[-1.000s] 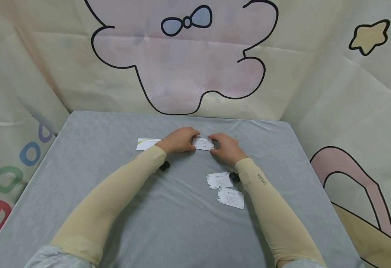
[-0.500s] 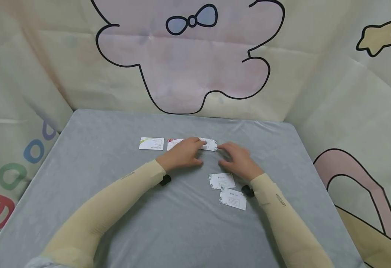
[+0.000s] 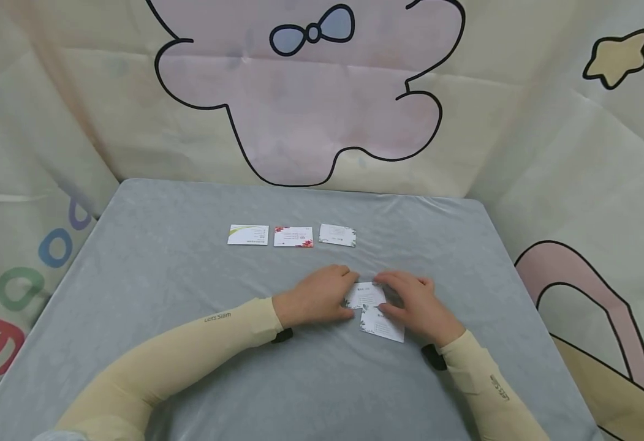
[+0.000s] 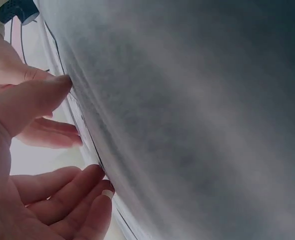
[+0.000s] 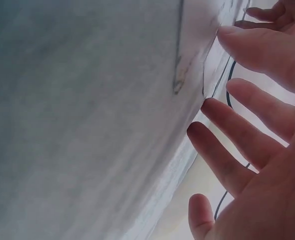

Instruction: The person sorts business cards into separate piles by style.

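Two white business cards with grey-green leaf corners lie on the grey cloth in the head view. The upper leafy card (image 3: pixel 366 294) sits between my two hands, and the lower leafy card (image 3: pixel 382 326) overlaps its bottom edge. My left hand (image 3: pixel 317 296) is at the upper card's left edge, thumb and fingers spread and relaxed. On the other side, my right hand (image 3: pixel 418 304) has its fingertips at that card's right edge and its thumb over the spot where the cards meet. The right wrist view shows the extended right fingers (image 5: pixel 237 132) low along the cloth.
Farther back, a row holds a yellow-striped card (image 3: pixel 247 235), a red-flowered card (image 3: pixel 293 237) and another leafy card (image 3: pixel 337 235). The grey cloth (image 3: pixel 233 380) covers the table, with printed curtains (image 3: pixel 322 122) standing behind and at both sides.
Both hands have let go of the third card in the back row and come toward me, to either side of the upper leafy card. The back-row cards are now uncovered.
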Demonstrator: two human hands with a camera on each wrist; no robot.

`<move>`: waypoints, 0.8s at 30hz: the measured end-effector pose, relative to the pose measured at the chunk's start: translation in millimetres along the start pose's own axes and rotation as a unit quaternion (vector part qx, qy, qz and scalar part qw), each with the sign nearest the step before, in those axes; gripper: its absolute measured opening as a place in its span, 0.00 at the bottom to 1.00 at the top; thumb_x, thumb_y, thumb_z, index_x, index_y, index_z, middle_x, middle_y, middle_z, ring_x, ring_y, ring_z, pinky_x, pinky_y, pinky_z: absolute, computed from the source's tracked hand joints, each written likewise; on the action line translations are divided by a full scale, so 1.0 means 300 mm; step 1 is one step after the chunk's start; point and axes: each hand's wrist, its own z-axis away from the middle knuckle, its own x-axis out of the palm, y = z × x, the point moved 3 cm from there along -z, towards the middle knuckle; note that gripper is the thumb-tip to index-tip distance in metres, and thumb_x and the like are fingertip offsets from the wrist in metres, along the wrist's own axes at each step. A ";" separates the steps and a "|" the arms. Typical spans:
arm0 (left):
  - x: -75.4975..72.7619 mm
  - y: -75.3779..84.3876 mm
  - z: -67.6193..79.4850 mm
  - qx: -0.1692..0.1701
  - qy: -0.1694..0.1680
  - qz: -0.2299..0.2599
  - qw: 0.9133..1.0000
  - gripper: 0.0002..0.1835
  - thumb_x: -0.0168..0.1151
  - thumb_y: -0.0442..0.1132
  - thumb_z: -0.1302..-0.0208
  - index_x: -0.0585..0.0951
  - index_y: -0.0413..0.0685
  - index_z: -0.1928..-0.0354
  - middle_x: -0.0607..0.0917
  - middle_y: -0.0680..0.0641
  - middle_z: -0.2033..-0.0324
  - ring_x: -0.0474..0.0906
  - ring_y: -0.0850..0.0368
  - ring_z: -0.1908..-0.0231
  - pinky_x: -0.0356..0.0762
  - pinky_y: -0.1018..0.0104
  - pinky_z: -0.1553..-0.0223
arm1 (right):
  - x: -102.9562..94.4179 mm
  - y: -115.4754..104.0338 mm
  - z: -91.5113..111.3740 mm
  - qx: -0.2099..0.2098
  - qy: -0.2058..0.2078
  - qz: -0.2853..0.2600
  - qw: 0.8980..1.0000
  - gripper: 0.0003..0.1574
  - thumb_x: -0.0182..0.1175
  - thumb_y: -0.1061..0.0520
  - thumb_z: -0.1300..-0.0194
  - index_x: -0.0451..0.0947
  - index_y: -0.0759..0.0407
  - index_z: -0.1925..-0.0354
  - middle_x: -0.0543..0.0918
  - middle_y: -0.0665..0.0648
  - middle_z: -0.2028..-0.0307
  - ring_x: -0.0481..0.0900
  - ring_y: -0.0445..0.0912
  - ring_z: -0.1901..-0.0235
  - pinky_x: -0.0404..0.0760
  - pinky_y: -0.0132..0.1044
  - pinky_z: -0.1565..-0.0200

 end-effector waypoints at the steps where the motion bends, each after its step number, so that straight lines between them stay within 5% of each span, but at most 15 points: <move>1: 0.002 0.000 0.000 -0.005 0.000 0.001 1.000 0.38 0.71 0.57 0.41 0.74 0.45 0.34 0.81 0.49 0.47 0.77 0.55 0.47 0.77 0.61 0.43 | 0.002 0.000 0.001 0.000 -0.001 0.001 1.000 0.34 0.73 0.51 0.40 0.76 0.50 0.37 0.79 0.50 0.38 0.74 0.49 0.36 0.55 0.54 0.45; 24: 0.005 -0.015 0.002 -0.007 0.023 0.002 1.000 0.27 0.69 0.49 0.40 0.78 0.46 0.40 0.82 0.52 0.55 0.76 0.59 0.58 0.78 0.62 0.53 | 0.013 0.020 -0.010 0.013 0.000 -0.008 1.000 0.31 0.74 0.53 0.41 0.79 0.46 0.40 0.82 0.48 0.41 0.77 0.48 0.38 0.56 0.52 0.45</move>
